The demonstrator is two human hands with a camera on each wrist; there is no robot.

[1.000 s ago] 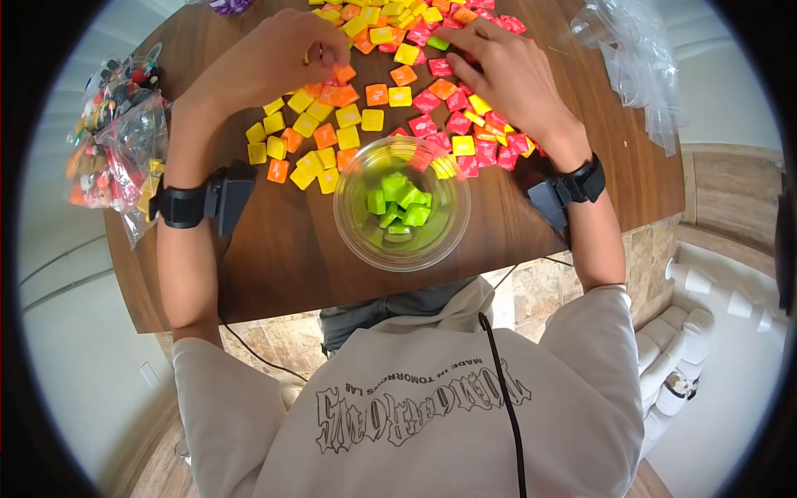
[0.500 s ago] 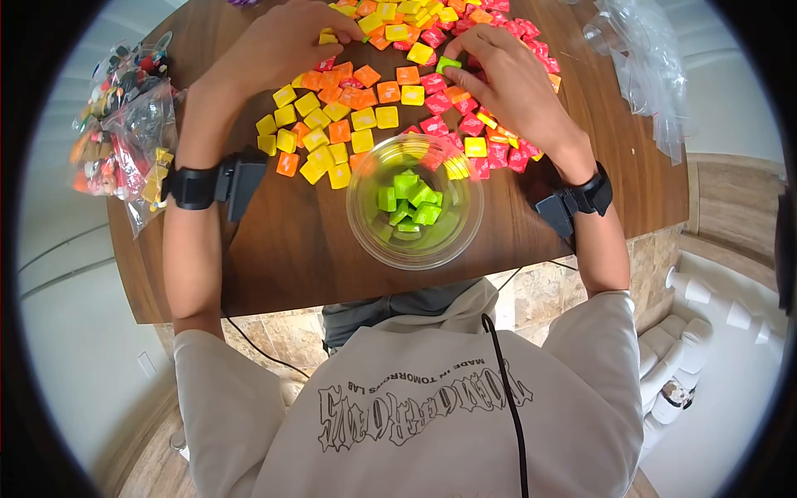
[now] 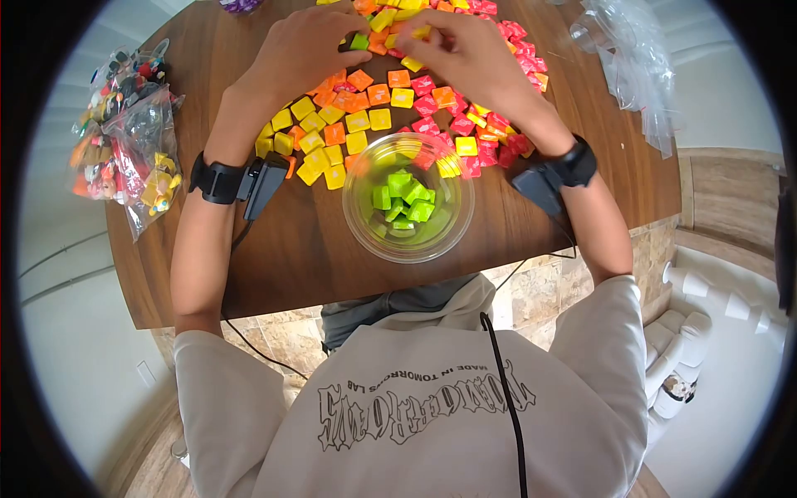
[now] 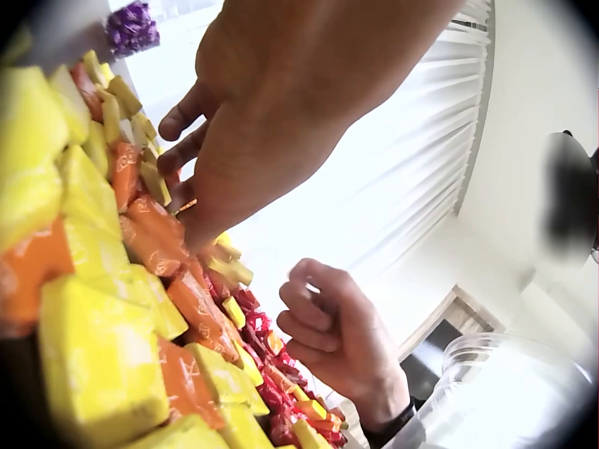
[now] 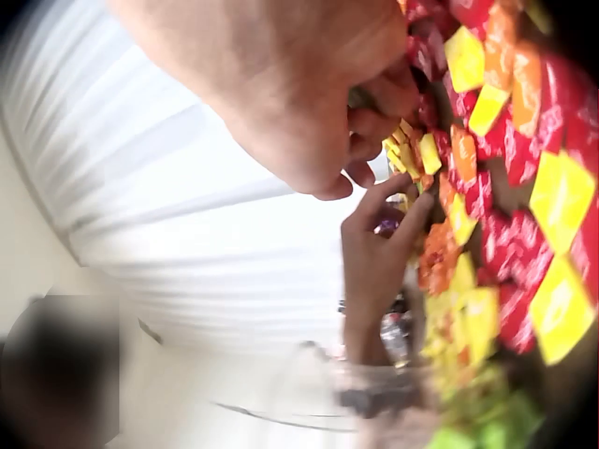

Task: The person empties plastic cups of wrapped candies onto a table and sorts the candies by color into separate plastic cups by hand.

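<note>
My left hand [image 3: 303,54] reaches over the far part of the candy pile. A green square candy [image 3: 359,41] lies right by its thumb, between parted fingertips. To the right, my right hand [image 3: 469,58] is raised over the candies with its fingers curled; in the right wrist view a small greenish bit [image 5: 360,97] shows between them, mostly hidden. Both hands also face each other in the left wrist view. A clear round plastic bowl [image 3: 352,228] stands nearest the person, with several green candies [image 3: 405,197] inside.
Yellow candies [image 3: 310,143], orange ones [image 3: 378,95] and red ones [image 3: 426,125] spread over the brown wooden table [image 3: 274,253]. Bags of small figures [image 3: 124,141] lie at left, clear plastic bags [image 3: 635,75] at right. A purple bundle [image 3: 241,5] sits at the back.
The right hand touched a green candy half a second ago; it has since lifted and turned leftward, fingers curled. The left hand has shifted right, its fingers coming around another green candy.
</note>
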